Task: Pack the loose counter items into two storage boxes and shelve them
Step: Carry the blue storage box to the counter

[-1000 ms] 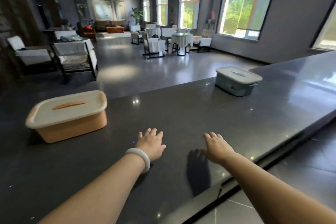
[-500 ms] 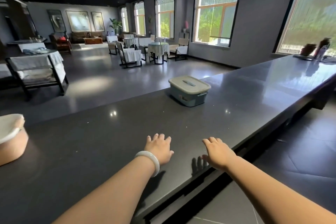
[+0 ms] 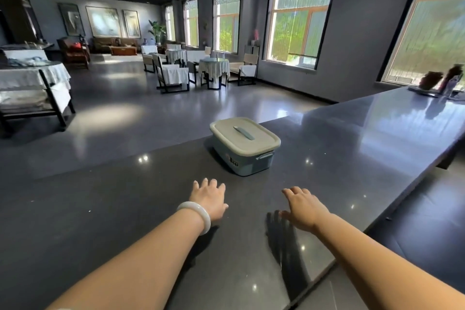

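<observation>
A blue storage box (image 3: 247, 158) with a closed cream lid and a blue handle stands on the dark counter (image 3: 125, 209), straight ahead of me. My left hand (image 3: 210, 199), with a white bangle on the wrist, reaches palm down over the counter, short of the box, fingers spread and empty. To its right my right hand (image 3: 303, 207) is also held out palm down, fingers relaxed, holding nothing. The orange box is out of view.
A few small items (image 3: 440, 82) stand at the counter's far right end by the window. Beyond the counter lies an open grey floor with chairs and covered tables (image 3: 214, 68). The counter's near edge drops to floor at the lower right.
My view has swung right: the orange box slid out of frame at the left and the blue box now sits nearer and central. Both hands stay outstretched and empty.
</observation>
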